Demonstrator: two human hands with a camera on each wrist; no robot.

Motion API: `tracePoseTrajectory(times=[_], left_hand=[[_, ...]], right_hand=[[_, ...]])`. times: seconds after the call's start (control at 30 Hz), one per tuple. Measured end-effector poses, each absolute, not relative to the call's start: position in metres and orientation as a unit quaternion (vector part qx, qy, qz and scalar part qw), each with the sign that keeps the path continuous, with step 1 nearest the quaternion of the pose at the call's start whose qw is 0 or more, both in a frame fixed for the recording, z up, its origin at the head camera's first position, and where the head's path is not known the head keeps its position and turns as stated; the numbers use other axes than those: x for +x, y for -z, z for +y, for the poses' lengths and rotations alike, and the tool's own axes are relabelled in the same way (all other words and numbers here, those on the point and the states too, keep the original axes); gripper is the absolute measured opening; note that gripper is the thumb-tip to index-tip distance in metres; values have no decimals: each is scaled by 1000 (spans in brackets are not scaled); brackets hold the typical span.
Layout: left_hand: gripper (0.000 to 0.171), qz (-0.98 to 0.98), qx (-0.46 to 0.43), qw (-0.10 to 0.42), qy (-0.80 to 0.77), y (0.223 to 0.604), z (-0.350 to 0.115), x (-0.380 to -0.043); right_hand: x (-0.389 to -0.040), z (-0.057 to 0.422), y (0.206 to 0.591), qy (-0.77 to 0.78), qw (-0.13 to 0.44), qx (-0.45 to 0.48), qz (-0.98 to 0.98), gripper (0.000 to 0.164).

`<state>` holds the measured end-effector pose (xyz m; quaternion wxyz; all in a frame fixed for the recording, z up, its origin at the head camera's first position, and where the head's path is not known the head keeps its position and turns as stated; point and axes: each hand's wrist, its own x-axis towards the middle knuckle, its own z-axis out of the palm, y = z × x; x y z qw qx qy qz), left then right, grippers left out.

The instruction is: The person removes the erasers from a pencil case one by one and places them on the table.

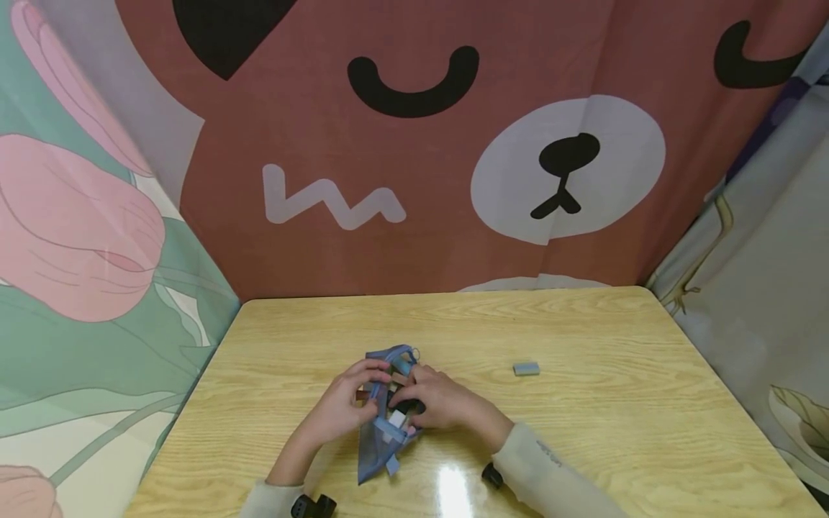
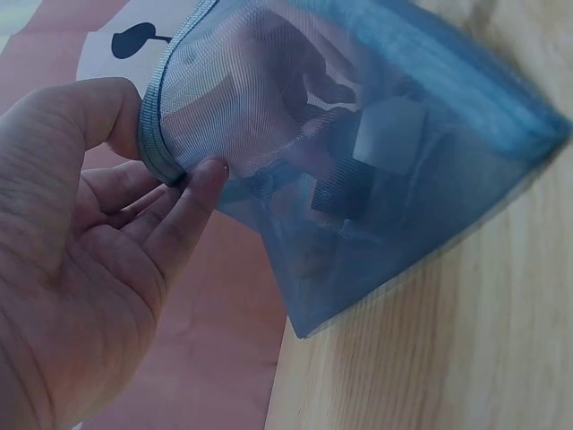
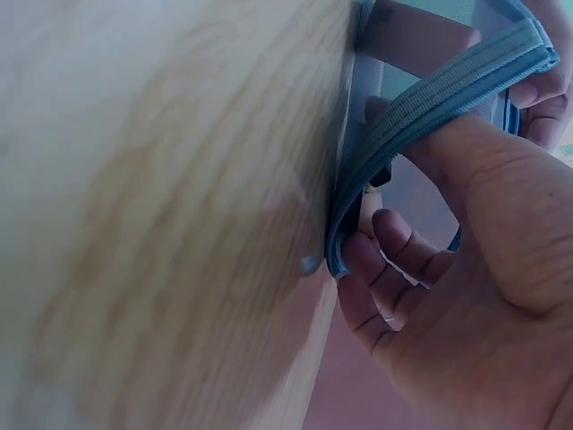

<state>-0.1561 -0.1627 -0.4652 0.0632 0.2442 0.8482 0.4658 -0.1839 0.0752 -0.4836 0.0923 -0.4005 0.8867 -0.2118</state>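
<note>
Left hand (image 1: 343,409): at nine o'clock, pinching the pouch (image 1: 388,429) by its rim (image 2: 152,125).
Right hand (image 1: 443,399): at three o'clock, fingertips inside; cannot tell whether they grip anything.
Pouch: on the table (image 1: 602,432), six o'clock in the head view; likely light, floppy mesh, best held at the stiffer rim.
In the way: small pieces (image 1: 397,418) within.
Block (image 1: 527,369): grey, well apart, between two and three o'clock.
</note>
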Motion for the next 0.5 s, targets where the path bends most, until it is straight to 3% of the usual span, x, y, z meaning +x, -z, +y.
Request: tracePoseTrajectory(times=[0.5], left_hand=[[39, 842, 250, 63, -474, 467, -162, -156]], right_hand=[[-187, 70, 487, 198, 95, -408, 886, 31]])
